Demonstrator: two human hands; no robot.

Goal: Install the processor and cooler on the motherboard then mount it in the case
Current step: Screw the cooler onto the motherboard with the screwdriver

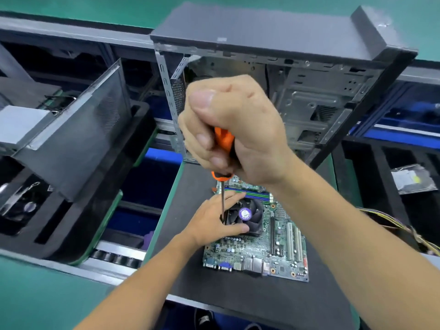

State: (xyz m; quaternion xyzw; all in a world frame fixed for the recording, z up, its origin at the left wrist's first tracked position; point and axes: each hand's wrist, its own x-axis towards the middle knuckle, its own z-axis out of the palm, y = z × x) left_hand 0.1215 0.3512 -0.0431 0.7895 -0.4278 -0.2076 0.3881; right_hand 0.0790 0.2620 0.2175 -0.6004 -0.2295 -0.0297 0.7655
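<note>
A green motherboard [269,248] lies flat on a dark mat [273,303] in front of me. On it sits a black cooler [252,217] whose fan has a purple hub label. My left hand [214,221] rests on the cooler's left side, fingers over its top and near edges. My right hand [234,129] is fisted around the orange and black handle of a screwdriver [222,163]. Its thin shaft runs straight down to the cooler's left corner, beside my left fingers. The open grey case [297,91] stands upright behind the board. The processor is hidden.
A tilted grey metal panel [76,134] leans at the left over dark foam trays [35,210]. A silver bagged part [414,178] lies in a tray at the right, with yellow cables [390,217] below it. Green bench surface [42,294] lies at the near left.
</note>
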